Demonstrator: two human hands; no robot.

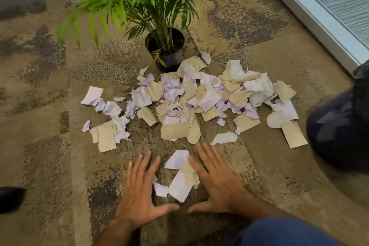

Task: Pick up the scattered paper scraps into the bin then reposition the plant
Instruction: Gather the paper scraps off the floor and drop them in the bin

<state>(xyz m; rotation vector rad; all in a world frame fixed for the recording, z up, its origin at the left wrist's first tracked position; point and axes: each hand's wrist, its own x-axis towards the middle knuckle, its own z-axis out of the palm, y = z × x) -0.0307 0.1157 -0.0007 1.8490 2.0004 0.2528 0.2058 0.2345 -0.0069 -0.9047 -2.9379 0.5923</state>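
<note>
White and tan paper scraps (191,102) lie in a wide heap on the patterned carpet, just in front of a palm plant in a black pot (166,50). A few more scraps (180,175) sit nearer me. My left hand (139,191) and my right hand (215,179) are spread flat with straight fingers on either side of these near scraps, thumbs pointing toward each other. My right hand's fingers touch a tan scrap. Neither hand holds anything. No bin is in view.
A dark rounded object (341,126), blurred, stands at the right edge. A metal-framed frosted glass panel (319,10) runs along the upper right. A black shape (10,197) shows at the left edge. My blue-clad knee (289,231) is at the bottom right.
</note>
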